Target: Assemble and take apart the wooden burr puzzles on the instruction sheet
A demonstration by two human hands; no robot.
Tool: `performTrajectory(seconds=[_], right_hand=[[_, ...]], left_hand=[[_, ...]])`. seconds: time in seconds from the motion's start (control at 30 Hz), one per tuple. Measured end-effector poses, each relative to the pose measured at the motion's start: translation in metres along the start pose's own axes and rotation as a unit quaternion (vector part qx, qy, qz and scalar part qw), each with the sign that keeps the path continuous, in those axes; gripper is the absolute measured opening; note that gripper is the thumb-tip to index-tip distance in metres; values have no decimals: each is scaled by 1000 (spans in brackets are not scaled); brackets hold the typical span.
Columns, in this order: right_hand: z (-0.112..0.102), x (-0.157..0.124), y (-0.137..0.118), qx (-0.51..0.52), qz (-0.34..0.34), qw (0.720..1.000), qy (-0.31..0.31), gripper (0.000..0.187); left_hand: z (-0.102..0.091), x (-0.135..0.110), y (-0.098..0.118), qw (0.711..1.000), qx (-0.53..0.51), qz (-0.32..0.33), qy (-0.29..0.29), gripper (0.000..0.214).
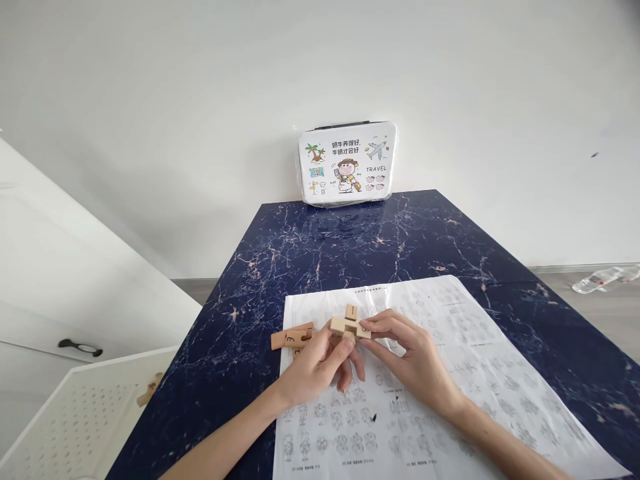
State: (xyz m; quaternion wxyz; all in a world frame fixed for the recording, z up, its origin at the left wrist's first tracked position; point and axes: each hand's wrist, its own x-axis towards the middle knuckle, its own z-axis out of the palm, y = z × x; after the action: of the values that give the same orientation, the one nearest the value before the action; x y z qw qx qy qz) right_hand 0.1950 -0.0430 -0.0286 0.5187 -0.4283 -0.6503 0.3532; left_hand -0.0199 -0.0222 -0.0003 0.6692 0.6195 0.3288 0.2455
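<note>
Both hands hold a small wooden burr puzzle (351, 325) of pale interlocking pieces above the paper. My left hand (325, 360) grips its left and lower side between thumb and fingers. From the right, my right hand (413, 347) pinches the piece that sticks out there. A notch shows in the middle of the puzzle, and one piece points away from me with a dark mark on it. Left of my left hand lie darker wooden pieces (287, 338) with numbers on them, partly hidden by that hand. Beneath everything is a printed instruction sheet (360, 407) with rows of puzzle diagrams.
A dark blue marbled table (330, 247) carries the sheet. At its far edge a white cartoon case (349, 163) stands against the wall. A white perforated basket (75, 413) with a wooden piece (150, 390) is at lower left. Plastic bottles (597, 280) lie on the floor at right.
</note>
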Motion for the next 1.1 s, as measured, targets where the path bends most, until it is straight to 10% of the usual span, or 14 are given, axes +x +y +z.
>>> performTrajectory(seconds=[1.1], right_hand=[[4, -8, -9, -123, -167, 978, 35, 21]], left_hand=[[-6, 3, 2, 998, -44, 54, 7, 39]])
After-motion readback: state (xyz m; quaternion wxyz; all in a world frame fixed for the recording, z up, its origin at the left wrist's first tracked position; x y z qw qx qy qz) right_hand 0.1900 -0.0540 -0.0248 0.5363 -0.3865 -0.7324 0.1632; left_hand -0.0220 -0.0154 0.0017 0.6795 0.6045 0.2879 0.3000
